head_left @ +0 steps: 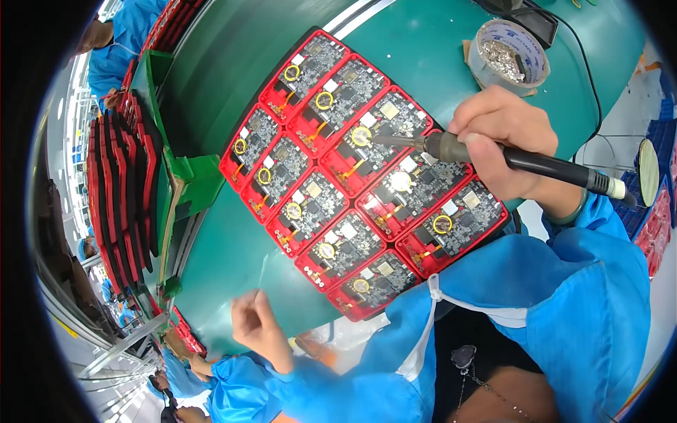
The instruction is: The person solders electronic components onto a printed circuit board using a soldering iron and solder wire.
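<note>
My right hand (504,141) grips a black-handled soldering iron (557,168). Its metal tip reaches left over a circuit board (395,120) and ends close to a round part ringed in yellow. That board lies in a red tray (321,151), which has several compartments, each with a similar green-grey board, a yellow ring and an orange ribbon. My left hand (259,326) is closed in a pinch over the table, left of the tray's near corner. A thin pale strand, apparently solder wire (263,271), rises from its fingertips.
A tape-roll ring (509,56) holding silvery bits stands at the far right, beside a black cable (589,70). Red trays (116,190) stand on edge in a green-edged rack (169,190) at the left. People in blue clothing (127,49) are beyond. The green tabletop (233,261) lies beneath.
</note>
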Demonstrator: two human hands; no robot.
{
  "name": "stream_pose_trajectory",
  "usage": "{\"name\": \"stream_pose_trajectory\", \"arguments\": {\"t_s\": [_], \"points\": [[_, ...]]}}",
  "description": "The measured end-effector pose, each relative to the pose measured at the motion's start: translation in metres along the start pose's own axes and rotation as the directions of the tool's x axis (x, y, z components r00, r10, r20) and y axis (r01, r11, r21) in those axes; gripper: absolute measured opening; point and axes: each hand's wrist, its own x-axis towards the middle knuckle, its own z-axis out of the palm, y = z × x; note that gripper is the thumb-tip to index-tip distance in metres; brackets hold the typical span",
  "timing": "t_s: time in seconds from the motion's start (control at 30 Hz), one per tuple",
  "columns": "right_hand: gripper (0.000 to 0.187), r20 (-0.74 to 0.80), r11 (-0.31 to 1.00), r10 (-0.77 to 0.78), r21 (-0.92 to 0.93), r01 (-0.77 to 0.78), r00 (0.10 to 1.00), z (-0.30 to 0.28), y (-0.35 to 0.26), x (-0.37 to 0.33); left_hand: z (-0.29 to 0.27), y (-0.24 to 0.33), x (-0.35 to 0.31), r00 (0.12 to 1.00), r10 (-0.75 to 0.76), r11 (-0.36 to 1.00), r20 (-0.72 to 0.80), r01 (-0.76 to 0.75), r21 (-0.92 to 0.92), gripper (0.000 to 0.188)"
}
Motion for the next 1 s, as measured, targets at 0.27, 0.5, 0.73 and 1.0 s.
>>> {"name": "stream_pose_trajectory", "arguments": {"t_s": [0.27, 0.5, 0.73, 1.0], "points": [[0.005, -0.061, 1.0, 0.023, 0.011, -0.022, 0.998, 0.007, 0.005, 0.0, 0.095, 0.077, 0.053, 0.786, 0.545, 0.833, 0.291, -0.547, -0.084, 0.016], [0.005, 0.001, 0.994, 0.106, -0.011, -0.106, 0.994, 0.006, 0.002, 0.003, 0.111, 0.071, 0.062, 0.723, 0.622, 0.776, 0.3, -0.621, -0.113, 0.017], [0.007, 0.082, 0.993, 0.115, -0.05, -0.111, 0.99, 0.004, 0.005, 0.002, 0.118, 0.068, 0.065, 0.731, 0.612, 0.783, 0.304, -0.614, -0.101, 0.017], [0.005, 0.101, 0.994, 0.101, -0.062, -0.095, 0.99, 0.003, 0.004, 0.002, 0.123, 0.071, 0.066, 0.722, 0.609, 0.781, 0.328, -0.617, -0.093, 0.016]]}}
